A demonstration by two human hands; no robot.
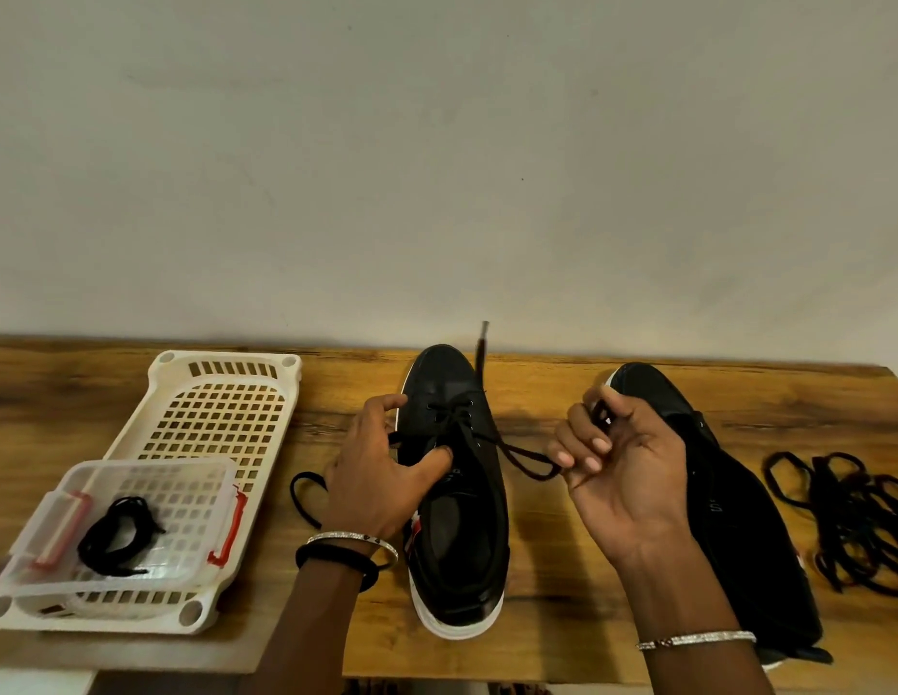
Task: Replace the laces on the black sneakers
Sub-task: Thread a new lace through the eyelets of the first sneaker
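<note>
Ok so, starting at the left end of the table [562,569]: a white slotted basket [206,418] lies flat there, running from near the back edge down to the front-left corner. A clear tub [196,499] with red clips sits on the near half of it. Inside the tub there's a small bundle of black lace [118,531], coiled up.

Next over is the left hand [377,474]. It's clamped on the middle sneaker [457,544], with the thumb pressed down on the tongue just below the eyelets and the other fingers curled round the shoe's left side. A silver bangle and a black band sit on that wrist. The sneaker stands upright about mid-table, toe pointing at the back edge, heel close to the front edge.

The lace [457,419] is crossed through only the eyelets nearest the toe. One length runs under the left hand and loops out on the wood just left of it. Another end sticks up past the toe, blurry, with a pale tip.

From the eyelets a loop of lace goes out to the right hand [622,474]. That hand is raised just right of the shoe, fingers curled, thumb and forefinger pinching the lace.

Behind the right hand and forearm lies the second sneaker [748,534], toe to the back edge, heel at the front edge, partly hidden by the arm.

Near the right edge is a pile of loose black laces [853,519], just beside that shoe.
</note>
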